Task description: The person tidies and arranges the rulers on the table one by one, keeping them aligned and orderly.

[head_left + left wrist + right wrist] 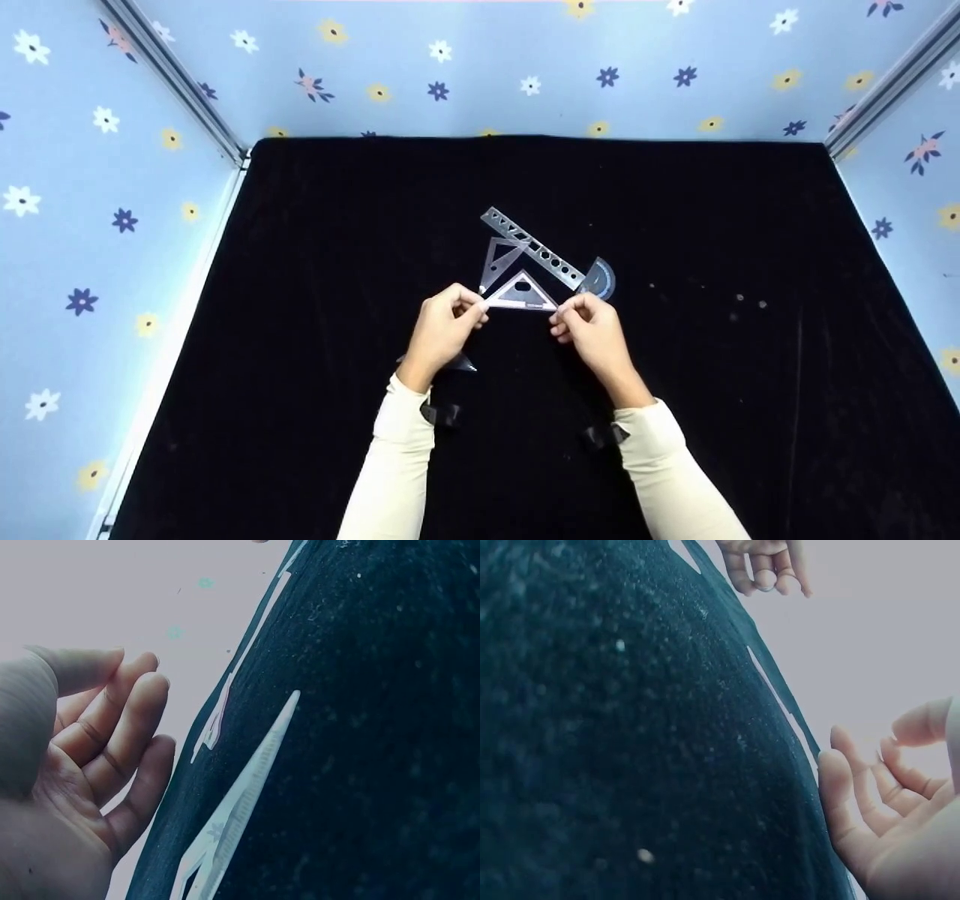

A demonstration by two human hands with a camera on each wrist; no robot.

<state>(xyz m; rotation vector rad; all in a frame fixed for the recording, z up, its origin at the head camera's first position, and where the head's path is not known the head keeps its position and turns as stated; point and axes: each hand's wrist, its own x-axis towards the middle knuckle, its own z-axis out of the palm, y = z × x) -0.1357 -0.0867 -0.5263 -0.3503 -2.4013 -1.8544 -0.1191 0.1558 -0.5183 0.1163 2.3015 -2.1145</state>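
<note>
In the head view, a clear triangular set square (pixel 517 304) is pinched at its two lower corners, the left one by my left hand (pixel 444 328) and the right one by my right hand (pixel 598 337). Thumb and forefinger come together on my left hand (pixel 105 742) in the left wrist view, and nearly meet on my right hand (pixel 889 802) in the right wrist view; against the bright background the set square cannot be made out there. Another clear set square (pixel 487 274) lies beyond my left fingertips, overlapping a ruler with cut-out shapes (pixel 561 266).
A protractor (pixel 600 279) lies at the ruler's right end, just beyond my right hand. Partly under my left wrist is a further clear triangular piece (pixel 461 364), seen also as a pointed shape (pixel 244 802). Black cloth (pixel 360 225) covers the table between flowered walls.
</note>
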